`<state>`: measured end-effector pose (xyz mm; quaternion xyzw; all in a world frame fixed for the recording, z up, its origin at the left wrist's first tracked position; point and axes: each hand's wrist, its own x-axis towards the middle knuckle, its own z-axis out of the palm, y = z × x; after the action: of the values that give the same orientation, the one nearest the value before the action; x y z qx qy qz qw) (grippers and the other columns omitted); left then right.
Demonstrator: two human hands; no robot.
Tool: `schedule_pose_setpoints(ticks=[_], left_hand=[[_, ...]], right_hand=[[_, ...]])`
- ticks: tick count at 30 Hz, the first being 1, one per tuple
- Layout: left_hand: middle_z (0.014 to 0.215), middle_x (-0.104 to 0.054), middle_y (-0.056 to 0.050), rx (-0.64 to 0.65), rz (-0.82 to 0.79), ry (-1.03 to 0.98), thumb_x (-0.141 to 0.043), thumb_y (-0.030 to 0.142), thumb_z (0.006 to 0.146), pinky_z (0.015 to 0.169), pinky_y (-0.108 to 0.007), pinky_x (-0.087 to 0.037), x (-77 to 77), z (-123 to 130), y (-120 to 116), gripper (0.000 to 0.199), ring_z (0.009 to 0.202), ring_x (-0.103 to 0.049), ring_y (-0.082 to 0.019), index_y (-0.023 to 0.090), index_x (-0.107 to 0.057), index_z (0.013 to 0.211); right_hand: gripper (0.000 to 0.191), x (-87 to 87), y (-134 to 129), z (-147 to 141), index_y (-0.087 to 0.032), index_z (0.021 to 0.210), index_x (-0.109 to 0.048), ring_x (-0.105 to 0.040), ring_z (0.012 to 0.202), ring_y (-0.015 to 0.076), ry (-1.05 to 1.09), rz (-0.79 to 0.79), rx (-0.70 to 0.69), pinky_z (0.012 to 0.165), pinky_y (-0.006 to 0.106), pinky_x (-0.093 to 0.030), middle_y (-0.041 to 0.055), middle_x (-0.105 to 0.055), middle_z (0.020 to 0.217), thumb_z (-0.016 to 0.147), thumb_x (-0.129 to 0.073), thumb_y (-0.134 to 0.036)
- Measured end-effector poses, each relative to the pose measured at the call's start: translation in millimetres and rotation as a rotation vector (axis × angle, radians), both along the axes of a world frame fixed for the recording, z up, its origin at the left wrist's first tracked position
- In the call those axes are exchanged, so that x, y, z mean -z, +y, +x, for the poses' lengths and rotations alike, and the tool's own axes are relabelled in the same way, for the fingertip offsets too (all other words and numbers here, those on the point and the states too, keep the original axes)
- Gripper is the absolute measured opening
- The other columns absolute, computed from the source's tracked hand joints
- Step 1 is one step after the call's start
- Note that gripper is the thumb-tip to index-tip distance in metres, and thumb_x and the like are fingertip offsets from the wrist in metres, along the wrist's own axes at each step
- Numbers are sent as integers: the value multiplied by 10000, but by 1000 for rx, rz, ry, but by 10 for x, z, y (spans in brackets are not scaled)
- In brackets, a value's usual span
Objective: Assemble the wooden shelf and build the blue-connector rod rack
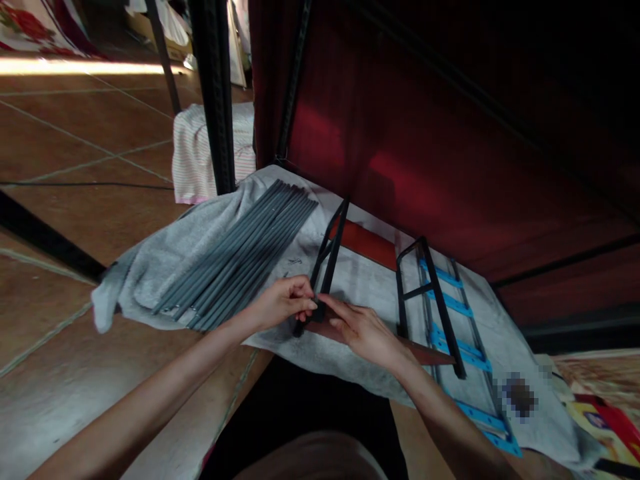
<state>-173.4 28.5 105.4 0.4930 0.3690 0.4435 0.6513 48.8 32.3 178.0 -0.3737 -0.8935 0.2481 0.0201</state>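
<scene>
My left hand (290,300) is closed in a pinch at the near end of a black metal frame (330,260). Whatever its fingertips hold is too small to make out. My right hand (367,331) reaches in from the other side, index finger stretched out so its tip meets the left fingertips. Under that hand a brown board (425,352) runs from this frame to a second black frame (440,303). Between the frames, toward the back, lies a reddish-brown board (367,243). Small dark pieces (295,261) rest on the cloth behind my left hand.
A bundle of grey rods (245,253) lies on the grey cloth (150,267) at left. Rails with blue crosspieces (467,353) are at right. A black upright post (213,100) stands at the back left, and a dark red panel (400,133) rises behind.
</scene>
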Motion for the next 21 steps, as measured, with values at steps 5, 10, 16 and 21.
schedule_pose_setpoints(ticks=[5,10,16,21], left_hand=[[650,-672,17,-62,-7,-10,-794,374,743,554,-217,-504,20,37,-51,321,558,-621,-98,162,-557,785],[681,-655,17,-160,122,139,-741,361,800,613,-237,-516,44,48,-138,242,627,-624,-115,169,-595,780],[754,-654,15,-190,408,495,-639,297,888,722,-229,-474,3,-12,-186,129,747,-615,-119,195,-657,810],[801,-682,5,-104,254,347,-670,324,867,693,-239,-492,-12,-18,-215,193,751,-636,-133,192,-649,1005]], right_hand=[[526,28,9,-5,-283,1512,-409,-708,1034,214,-4,15,10,883,318,-534,40,-719,1224,993,-420,-202],[515,69,27,-2,-316,1499,-398,-709,1031,224,6,41,-6,853,321,-531,22,-717,1217,992,-423,-224],[497,71,47,-6,-298,1485,-385,-709,1026,238,24,64,-47,840,329,-515,41,-718,1211,995,-422,-220],[452,50,66,-4,-273,1448,-416,-714,990,242,47,85,-74,802,321,-506,50,-728,1166,999,-409,-212]])
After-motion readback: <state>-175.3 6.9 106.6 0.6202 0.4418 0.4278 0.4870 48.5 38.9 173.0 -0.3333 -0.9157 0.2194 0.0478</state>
